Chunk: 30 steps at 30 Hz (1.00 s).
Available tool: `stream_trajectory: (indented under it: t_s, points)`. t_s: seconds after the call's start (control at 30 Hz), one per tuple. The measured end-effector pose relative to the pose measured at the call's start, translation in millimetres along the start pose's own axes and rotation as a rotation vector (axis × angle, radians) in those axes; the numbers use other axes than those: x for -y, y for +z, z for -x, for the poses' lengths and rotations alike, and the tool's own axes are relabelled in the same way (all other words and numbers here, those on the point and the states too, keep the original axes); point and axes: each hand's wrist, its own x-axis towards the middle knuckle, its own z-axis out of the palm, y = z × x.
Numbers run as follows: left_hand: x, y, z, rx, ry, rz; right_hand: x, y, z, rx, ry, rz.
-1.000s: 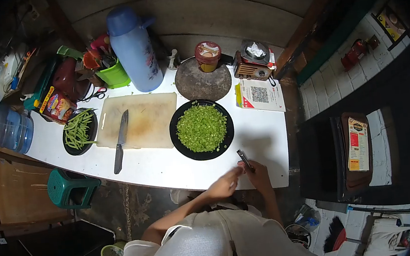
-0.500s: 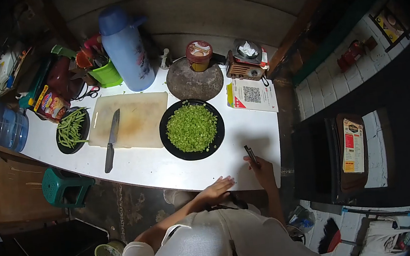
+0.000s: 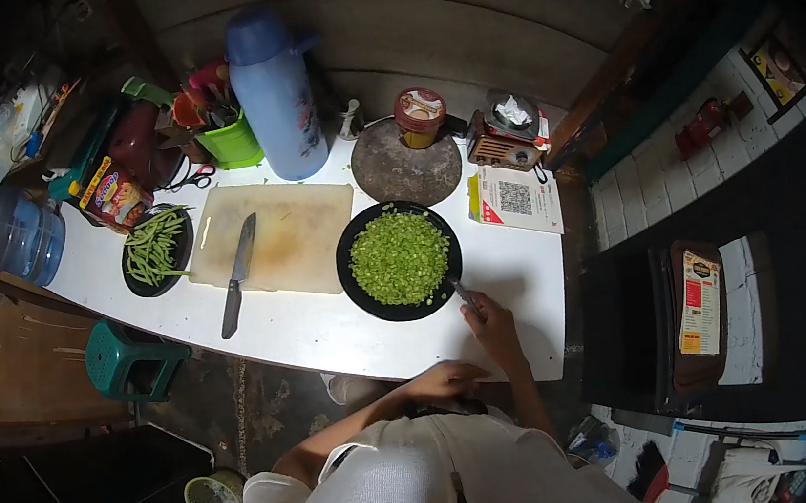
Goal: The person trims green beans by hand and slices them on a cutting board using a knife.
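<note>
My right hand is closed round a slim dark tool, whose tip reaches the lower right rim of a black plate. Chopped green pieces are heaped on that plate. My left hand is at the table's front edge, slightly blurred, its fingers apart and holding nothing visible. Left of the plate, a knife lies across a cutting board, its handle over the white table. Whole green beans lie on a smaller black plate at the left.
A blue flask, a green utensil holder and scissors stand or lie at the back left. Farther right are a round stone slab bearing a lidded tub, a radio and a QR-code card.
My right hand has brought the tool left, to the plate's rim. My left hand has moved slightly right along the table's edge. The camera view has shifted a little.
</note>
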Motion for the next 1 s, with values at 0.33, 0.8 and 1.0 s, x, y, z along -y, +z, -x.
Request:
stream_trajectory:
  t_s: [0.33, 0.8, 1.0]
  points:
    - [-16.9, -41.2, 15.6, 0.350, -0.104, 0.119, -22.0, 63.3, -16.4, -0.281, -0.051, 0.169]
    - [-41.1, -208.8, 172.9, -0.992, -0.460, -0.155, 50.4, 114.1, -4.3, -0.445, 0.003, -0.023]
    - [-34.2, -254.5, 174.6, -0.682, -0.254, -1.001, 122.9, 168.5, -30.1, -0.211, -0.168, -0.080]
